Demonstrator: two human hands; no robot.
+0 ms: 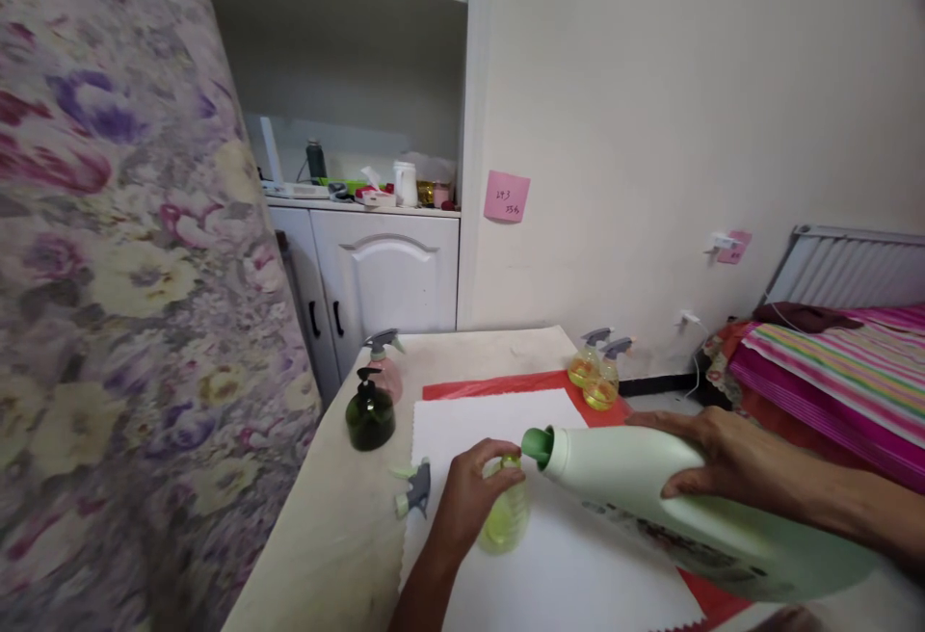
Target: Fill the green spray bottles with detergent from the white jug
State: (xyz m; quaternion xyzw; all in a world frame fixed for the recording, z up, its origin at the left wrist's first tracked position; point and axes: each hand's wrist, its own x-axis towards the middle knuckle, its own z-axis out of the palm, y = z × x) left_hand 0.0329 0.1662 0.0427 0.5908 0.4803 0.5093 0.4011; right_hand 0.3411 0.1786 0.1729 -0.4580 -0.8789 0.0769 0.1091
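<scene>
My left hand [481,487] is closed round the neck of a small clear yellow-green spray bottle [504,521] without its spray head, upright on a white sheet [578,565]. In my right hand [729,459] is a large pale green detergent jug [628,468], tilted almost flat with its green spout [537,444] beside the small bottle's mouth. Whether liquid is flowing I cannot tell. A grey trigger spray head [415,489] lies left of my left hand, at the sheet's edge.
A dark green pump bottle [370,417] and a pink spray bottle [385,372] stand at the table's left. Two spray bottles with yellow liquid [599,391] stand on the red sheet [498,384] at the back right. A floral curtain [130,276] hangs left; a bed [831,372] is at the right.
</scene>
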